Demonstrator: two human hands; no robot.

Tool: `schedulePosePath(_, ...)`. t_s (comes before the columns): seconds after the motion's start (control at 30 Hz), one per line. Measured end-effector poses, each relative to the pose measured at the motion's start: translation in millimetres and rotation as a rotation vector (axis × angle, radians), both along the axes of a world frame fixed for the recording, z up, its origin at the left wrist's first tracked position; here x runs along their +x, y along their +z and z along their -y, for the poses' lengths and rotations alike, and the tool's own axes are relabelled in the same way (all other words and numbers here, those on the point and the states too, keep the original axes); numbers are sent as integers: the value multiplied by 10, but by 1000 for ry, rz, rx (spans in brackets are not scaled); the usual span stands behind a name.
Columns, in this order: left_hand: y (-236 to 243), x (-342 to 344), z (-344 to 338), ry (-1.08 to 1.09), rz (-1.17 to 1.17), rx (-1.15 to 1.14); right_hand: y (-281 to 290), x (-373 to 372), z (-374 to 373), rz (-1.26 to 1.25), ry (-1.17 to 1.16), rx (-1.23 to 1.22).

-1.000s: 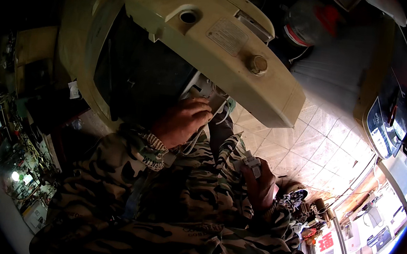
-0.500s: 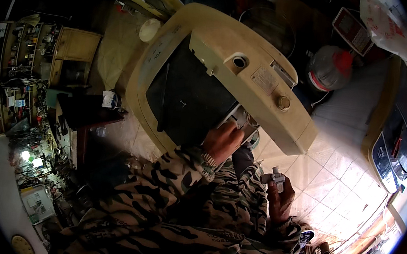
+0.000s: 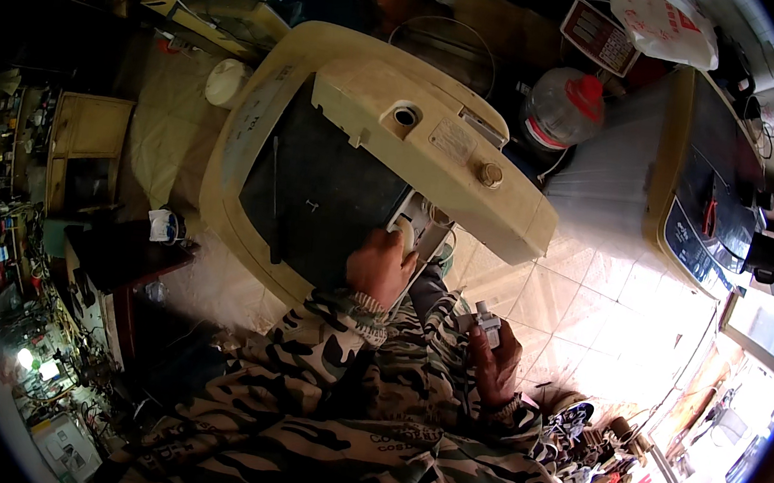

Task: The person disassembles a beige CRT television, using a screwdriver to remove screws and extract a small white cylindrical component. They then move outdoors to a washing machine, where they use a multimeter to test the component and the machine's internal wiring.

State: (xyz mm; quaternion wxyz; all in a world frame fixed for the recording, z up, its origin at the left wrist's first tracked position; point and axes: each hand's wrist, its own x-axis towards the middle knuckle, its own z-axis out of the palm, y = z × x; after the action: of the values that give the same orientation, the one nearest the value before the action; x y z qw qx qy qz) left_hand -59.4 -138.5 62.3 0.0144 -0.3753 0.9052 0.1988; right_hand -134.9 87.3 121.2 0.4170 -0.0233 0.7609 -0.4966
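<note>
A beige appliance top (image 3: 255,124) with a dark inner panel (image 3: 315,206) has a long housing (image 3: 517,213) across its right side, bearing a round knob (image 3: 490,174) and a hole. My left hand (image 3: 379,269) is at the opening below that housing, fingers curled by a cream-white part (image 3: 405,234) and thin wires; what they grip is hard to make out. Lower right, my right hand (image 3: 495,361) grips a small grey plastic fitting (image 3: 487,325) with a short spout, over my camouflage-clad legs. A thin dark rod (image 3: 274,183) lies on the dark panel.
Another appliance (image 3: 622,162) stands at right beside a red-topped jug (image 3: 552,108). A white bucket (image 3: 226,83) sits behind left, near a wooden cabinet (image 3: 88,125). A dark table (image 3: 121,261) and cluttered shelves line the left; tiled floor (image 3: 569,308) shows at right; tangled parts lie lower right.
The view has shifted, showing more of the room around the appliance. My left hand's fingers have moved at the opening, exposing more of the cream part. My right hand still holds the grey fitting.
</note>
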Motion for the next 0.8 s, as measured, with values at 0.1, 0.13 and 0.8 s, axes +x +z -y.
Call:
schedulePosePath(0.1,-34,22,42,-94,23,4,9,153,36,-32,47,32)
schedulePosePath(0.13,-27,31,55,-83,19,-1,31,205,55,-31,48,21)
schedulePosePath(0.8,900,1335,160,-78,-280,1308,-51,1035,464,958,-392,-846)
